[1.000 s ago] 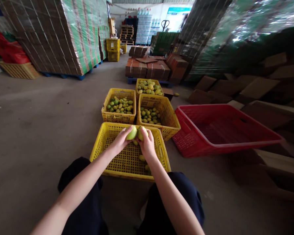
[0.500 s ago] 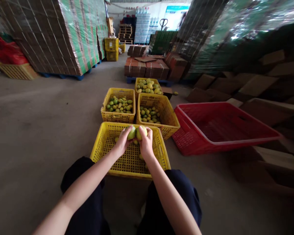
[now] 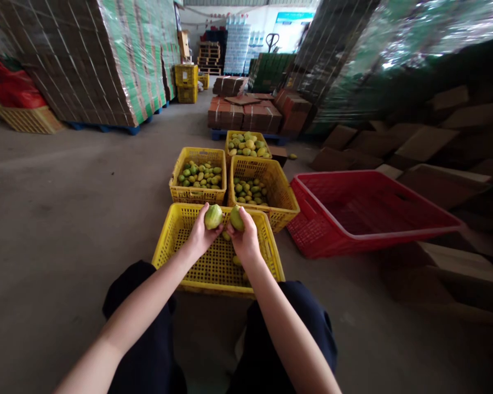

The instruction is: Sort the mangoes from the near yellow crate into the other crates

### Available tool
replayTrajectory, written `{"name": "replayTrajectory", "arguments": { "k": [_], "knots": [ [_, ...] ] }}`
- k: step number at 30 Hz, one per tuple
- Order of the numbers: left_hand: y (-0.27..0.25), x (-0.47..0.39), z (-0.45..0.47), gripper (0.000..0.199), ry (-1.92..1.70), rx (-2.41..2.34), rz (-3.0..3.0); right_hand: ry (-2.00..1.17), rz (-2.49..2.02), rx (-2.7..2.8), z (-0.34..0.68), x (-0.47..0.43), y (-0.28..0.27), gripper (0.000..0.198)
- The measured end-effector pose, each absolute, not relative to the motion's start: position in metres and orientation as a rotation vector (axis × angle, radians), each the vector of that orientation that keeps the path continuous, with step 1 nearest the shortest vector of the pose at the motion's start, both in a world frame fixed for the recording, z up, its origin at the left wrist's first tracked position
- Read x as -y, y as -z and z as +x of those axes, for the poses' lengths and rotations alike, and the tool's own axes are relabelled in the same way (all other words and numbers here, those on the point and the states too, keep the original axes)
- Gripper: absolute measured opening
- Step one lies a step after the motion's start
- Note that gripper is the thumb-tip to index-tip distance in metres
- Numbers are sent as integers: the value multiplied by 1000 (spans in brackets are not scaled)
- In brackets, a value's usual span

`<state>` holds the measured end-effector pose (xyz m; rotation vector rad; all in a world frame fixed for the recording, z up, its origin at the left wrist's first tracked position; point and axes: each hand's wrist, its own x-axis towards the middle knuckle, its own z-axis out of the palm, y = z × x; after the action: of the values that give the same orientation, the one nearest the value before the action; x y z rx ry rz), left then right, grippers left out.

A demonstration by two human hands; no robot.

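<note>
Over the near yellow crate [image 3: 168, 235], both of my hands hold fruit. My left hand [image 3: 202, 235] is closed around a ribbed, pale green-yellow fruit [image 3: 213, 217]. In my right hand [image 3: 246, 236] is a darker green fruit [image 3: 236, 219], gripped between thumb and fingers. The two fruits are side by side with a small gap between them. Below, a few yellowish fruits [image 3: 237, 261] lie on the perforated floor of the crate, partly hidden by my right hand and forearm. The exact kind of fruit is unclear.
Beyond stand a left yellow crate [image 3: 176, 183], a right yellow crate [image 3: 290, 200] and a farther yellow crate [image 3: 268, 143], all holding fruit. A large red crate [image 3: 312, 219] sits to the right, beside flattened cardboard [image 3: 427, 142]. Wrapped pallet stacks [image 3: 127, 60] rise behind.
My hands have drawn slightly apart, opening a gap between the fruits. The left fruit has turned and shows its ribbed side; the right one now shows a greener face.
</note>
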<state>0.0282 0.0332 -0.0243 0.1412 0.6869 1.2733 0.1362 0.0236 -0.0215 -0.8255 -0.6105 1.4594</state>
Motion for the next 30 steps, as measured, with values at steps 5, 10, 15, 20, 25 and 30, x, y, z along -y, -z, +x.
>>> {"name": "replayTrajectory", "arguments": {
  "k": [5, 10, 15, 20, 25, 30],
  "knots": [
    [23, -26, 27, 27, -1233, -666, 120, -1533, -878, 522, 130, -13, 16, 36],
    [23, -20, 27, 35, -1239, -665, 53, -1562, -965, 408, 124, -13, 17, 36],
    [18, -18, 18, 30, -1253, -573, 1, -1681, -876, 292, 124, -15, 17, 33],
    [12, -15, 10, 20, -1251, -484, -70, -1726, -775, 210, 129, -22, 24, 21],
    [7, -18, -1, 15, -1358, -545, -199, -1834, -972, 240, 124, -17, 54, 4],
    [-1, -28, -27, 16, -1484, -525, -328, -2042, -1404, 202, 120, 29, 99, 24]
  ]
}}
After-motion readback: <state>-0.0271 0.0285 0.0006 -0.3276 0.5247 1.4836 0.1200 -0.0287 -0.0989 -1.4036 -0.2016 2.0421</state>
